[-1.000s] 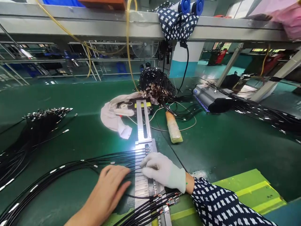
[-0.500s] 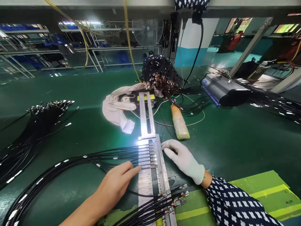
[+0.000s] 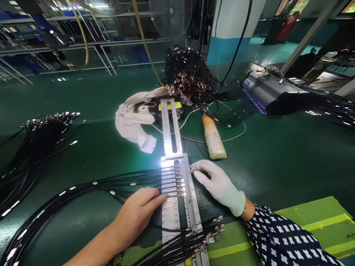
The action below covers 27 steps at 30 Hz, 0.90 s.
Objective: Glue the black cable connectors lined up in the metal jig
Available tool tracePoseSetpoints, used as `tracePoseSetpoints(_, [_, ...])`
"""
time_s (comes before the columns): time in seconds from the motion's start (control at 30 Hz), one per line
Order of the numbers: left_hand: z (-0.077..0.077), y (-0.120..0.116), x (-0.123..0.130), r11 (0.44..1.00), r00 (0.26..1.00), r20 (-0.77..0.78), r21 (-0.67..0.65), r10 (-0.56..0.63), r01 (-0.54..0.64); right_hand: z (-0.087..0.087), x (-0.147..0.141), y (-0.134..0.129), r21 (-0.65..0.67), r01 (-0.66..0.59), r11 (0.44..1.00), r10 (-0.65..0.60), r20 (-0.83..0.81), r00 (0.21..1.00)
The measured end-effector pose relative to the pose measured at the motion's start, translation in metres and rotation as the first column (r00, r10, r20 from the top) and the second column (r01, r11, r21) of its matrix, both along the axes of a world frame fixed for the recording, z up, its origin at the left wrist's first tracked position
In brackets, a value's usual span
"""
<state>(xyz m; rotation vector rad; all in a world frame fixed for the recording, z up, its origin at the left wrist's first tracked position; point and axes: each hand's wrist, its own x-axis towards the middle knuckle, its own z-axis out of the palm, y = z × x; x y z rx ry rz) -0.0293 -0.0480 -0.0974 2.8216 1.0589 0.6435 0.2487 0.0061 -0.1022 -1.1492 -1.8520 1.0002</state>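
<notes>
A slotted metal fixture [image 3: 169,214] lies lengthwise before me, with several black cables [image 3: 144,176] laid side by side across it. Their small metal-tipped connectors [image 3: 179,181] line up along its slot. My bare left hand [image 3: 141,207] is closed on the nearest cable of the row, its index fingertip resting on the fixture's left part; the thumb is hidden. White-gloved, my right hand [image 3: 217,184] has its fingers curled, the tips close together at the right edge of the metal rail [image 3: 191,195]. Whatever lies between those tips is not visible.
More cables with connectors [image 3: 210,239] cross the fixture's near end. A wrapped block [image 3: 215,142], a pale cloth [image 3: 130,123] and a heap of black cables [image 3: 188,70] lie beyond. Cable bundles [image 3: 36,147] sit left; a grey machine [image 3: 273,92] stands right.
The camera view has shifted slightly, so the background sits higher. Both hands keep their places at the fixture, and the row of cables looks the same.
</notes>
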Motion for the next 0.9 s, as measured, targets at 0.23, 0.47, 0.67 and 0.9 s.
tracePoseSetpoints(0.23, [-0.009,-0.025,-0.007,0.987,0.98,-0.12,0.006,0.157,-0.158,-0.001,-0.001,0.0,0.018,0.007,1.0,-0.007,0.01,1.0])
tracePoseSetpoints(0.47, [-0.015,-0.039,-0.004,0.991,0.944,-0.305,0.077,0.129,-0.11,-0.005,-0.001,0.001,0.04,0.012,0.999,-0.013,0.024,1.0])
tracePoseSetpoints(0.67, [-0.017,-0.038,-0.003,0.994,0.955,-0.276,0.024,0.109,-0.106,-0.008,-0.002,0.003,0.051,0.024,0.998,-0.026,0.032,0.999])
tracePoseSetpoints(0.9, [0.007,-0.035,0.002,0.996,0.99,-0.124,-0.046,0.074,-0.08,-0.005,0.0,-0.004,0.054,0.012,0.998,-0.015,0.053,0.998])
